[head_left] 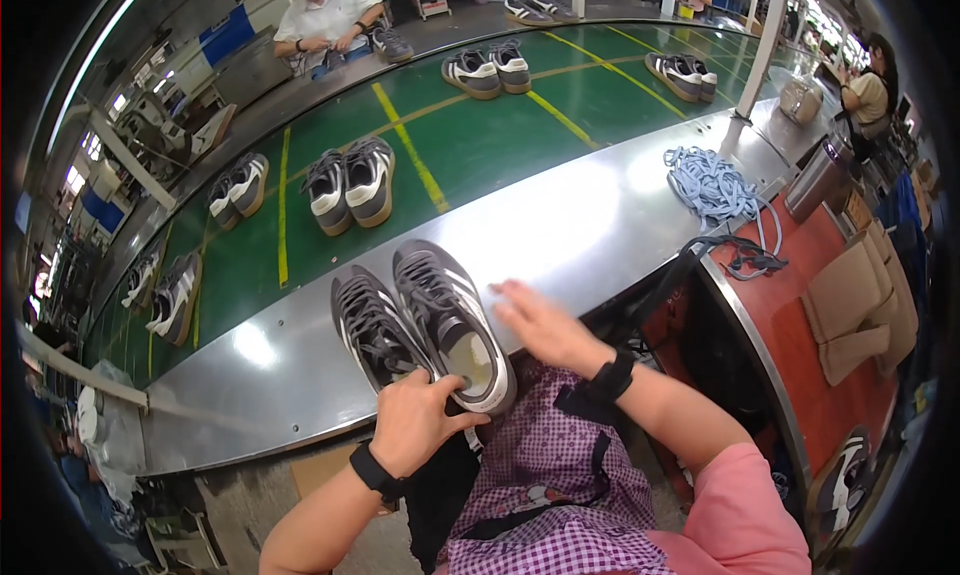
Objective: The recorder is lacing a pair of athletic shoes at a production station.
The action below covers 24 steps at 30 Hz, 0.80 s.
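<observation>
Head view, left hand [412,422] gripping sneakers [425,315], steel ledge [560,225] edge

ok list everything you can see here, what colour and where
near sneakers: 2, grey with white stripes, side by side on the steel ledge at the person's lap
steel ledge: 1, silver, curving along the belt's near side
conveyor belt: 1, green with yellow lines, beyond the ledge
belt sneakers: several pairs, grey and white, spaced along the belt
laces: 1 bundle, light blue, on the ledge to the right
co-worker: 1, white shirt, seated across the belt
left hand: thumb on the heel of the right-hand sneaker
right hand: open, blurred, beside that sneaker
</observation>
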Available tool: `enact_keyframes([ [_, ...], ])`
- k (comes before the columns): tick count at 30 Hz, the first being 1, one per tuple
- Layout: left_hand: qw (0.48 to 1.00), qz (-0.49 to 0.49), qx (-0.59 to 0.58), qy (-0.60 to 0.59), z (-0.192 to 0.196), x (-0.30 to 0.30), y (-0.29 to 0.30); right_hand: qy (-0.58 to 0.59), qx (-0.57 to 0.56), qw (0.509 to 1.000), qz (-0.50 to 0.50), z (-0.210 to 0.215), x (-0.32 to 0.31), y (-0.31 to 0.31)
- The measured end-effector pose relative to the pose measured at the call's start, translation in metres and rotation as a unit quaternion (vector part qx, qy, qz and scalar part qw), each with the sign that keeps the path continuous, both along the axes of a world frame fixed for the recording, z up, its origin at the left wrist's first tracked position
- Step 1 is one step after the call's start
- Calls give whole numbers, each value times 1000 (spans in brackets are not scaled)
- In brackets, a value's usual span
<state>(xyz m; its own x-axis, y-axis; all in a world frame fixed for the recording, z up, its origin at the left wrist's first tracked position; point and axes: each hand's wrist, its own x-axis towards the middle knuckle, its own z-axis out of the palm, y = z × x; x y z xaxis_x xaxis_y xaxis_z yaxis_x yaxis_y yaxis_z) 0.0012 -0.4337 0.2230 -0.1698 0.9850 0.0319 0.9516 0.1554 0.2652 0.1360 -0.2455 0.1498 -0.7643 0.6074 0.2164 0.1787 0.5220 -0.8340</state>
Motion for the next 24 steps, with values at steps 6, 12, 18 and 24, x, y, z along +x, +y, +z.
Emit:
enact_keyframes([
  [6,983,-121,110,-86,22,-17,51,-113,344,904,-226,-56,48,135],
  [12,967,-182,156,-89,37,-51,167,-144,323,905,-235,-38,41,120],
  [18,976,-2,172,132,19,-129,301,-137,263,931,-210,-31,29,116],
  [24,966,103,112,210,-4,-172,280,-146,239,935,-218,-27,42,122],
])
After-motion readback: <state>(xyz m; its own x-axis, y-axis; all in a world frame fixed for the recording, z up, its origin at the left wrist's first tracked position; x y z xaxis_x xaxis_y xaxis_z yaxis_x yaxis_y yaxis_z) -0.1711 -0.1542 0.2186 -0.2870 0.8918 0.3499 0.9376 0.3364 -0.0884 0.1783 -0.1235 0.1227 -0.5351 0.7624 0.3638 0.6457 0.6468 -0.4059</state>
